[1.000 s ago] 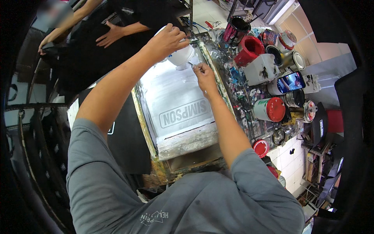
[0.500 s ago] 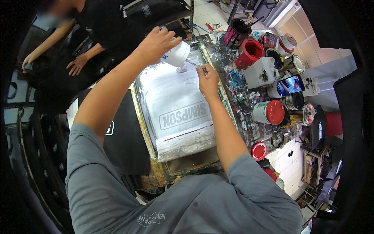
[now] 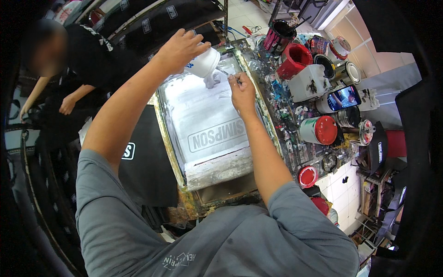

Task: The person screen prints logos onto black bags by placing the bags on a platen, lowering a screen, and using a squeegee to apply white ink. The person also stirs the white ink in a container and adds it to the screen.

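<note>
My left hand grips a white plastic tub from above, tilted with its mouth low over a screen-printing frame. White ink hangs between the tub and the mesh and lies in a thick smear on the screen's far part. Pinched in my right hand is a thin metal tool, its far end at the tub's mouth; the shape of that end cannot be made out. Outlined lettering shows on the mesh nearer to me.
A paint-stained bench on the right bears a red bucket, a white container, a red-lidded tub and a phone. Black fabric lies left of the frame. At the far left a co-worker leans over dark pieces.
The tub and my left hand have shifted slightly left and up. My right hand has moved a little left with the tool. The co-worker has moved left.
</note>
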The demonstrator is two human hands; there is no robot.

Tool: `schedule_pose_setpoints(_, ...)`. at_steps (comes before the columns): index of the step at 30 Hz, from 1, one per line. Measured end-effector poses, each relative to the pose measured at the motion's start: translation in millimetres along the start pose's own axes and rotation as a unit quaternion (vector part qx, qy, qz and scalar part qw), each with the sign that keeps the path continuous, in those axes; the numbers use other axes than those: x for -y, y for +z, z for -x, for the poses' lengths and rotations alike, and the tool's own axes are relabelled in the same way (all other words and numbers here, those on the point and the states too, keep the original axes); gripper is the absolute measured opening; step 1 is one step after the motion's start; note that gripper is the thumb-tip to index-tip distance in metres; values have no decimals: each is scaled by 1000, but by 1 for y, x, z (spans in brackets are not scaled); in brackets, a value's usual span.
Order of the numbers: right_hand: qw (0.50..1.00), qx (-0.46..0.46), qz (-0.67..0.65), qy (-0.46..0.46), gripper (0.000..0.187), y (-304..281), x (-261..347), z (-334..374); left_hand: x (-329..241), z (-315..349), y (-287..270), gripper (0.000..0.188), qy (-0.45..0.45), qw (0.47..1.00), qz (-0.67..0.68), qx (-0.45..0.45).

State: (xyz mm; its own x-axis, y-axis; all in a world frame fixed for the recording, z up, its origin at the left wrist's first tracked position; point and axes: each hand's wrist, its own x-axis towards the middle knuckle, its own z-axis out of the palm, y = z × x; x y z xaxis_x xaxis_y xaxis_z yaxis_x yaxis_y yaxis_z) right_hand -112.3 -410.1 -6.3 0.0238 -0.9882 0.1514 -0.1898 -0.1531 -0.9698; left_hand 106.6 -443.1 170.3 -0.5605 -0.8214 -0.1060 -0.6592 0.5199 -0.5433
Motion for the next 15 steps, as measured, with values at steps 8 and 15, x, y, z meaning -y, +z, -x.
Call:
schedule_pose_setpoints(8, 1000, 10, 3, 17, 20, -9, 2, -3, -1, -8, 3, 95, 8, 999, 7, -46)
schedule_pose_setpoints(15, 978, 120, -150, 81, 22, -5, 9, 0, 1, -14, -6, 111, 3, 1000, 23, -4)
